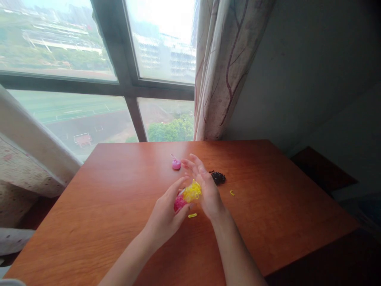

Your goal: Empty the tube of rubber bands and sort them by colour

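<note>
My left hand [163,213] curls its fingers and thumb around a bunch of small pink bands [179,203], with what may be a clear container partly hidden in the grip. Yellow bands [193,190], looking like small hair elastics, bulge out on the side facing my right hand [209,192]. That hand is raised beside them with its fingers extended and apart; its palm is turned toward the yellow bunch. Beyond the hands sits a shiny pink apple-shaped piece [176,164] with a stem-like tip. A heap of black bands [219,178] lies just past my right hand.
One loose yellow band [192,215] rests on the brown wooden table [119,198] below my hands, another yellow piece [232,193] to the right. Behind the table's back edge are a window [127,87] and a patterned curtain [223,71].
</note>
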The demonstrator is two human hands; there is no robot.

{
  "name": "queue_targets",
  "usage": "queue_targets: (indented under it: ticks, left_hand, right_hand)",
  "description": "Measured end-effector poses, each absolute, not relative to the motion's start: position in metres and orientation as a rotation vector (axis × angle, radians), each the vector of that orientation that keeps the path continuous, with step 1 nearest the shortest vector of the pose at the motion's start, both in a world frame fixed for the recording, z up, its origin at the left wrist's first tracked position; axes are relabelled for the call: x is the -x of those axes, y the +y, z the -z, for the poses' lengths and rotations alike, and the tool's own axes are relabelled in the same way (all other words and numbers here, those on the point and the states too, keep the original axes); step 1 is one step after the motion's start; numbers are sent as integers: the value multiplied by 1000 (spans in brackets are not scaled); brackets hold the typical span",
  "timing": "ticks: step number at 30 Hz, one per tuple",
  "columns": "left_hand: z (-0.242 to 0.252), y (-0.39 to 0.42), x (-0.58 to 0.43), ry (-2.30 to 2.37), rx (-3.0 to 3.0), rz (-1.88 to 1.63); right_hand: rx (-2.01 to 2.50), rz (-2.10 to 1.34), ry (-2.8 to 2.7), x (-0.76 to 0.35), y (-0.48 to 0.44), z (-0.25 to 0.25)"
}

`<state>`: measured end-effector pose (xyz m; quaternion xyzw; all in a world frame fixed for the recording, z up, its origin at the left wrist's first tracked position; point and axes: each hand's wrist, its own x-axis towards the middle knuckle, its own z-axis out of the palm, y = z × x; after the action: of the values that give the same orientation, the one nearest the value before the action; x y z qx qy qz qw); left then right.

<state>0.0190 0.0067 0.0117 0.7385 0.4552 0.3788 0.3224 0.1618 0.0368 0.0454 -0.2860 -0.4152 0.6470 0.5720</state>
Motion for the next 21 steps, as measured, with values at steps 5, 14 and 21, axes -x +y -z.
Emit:
queue_targets:
  ticks: [5,14,21]
  left_hand:
    - [-16,5,-21,1107,-1748,-1080]
    - [-23,4,-24,1012,-1525,-1191]
    - [-28,3,-22,1147,-1607,-1174]
  right_hand:
    - [645,-1511,-1018,-161,36,-52]
    - [437,-1590,-913,-158,38,-73]
    - [494,-1533,-874,-154,40,-73]
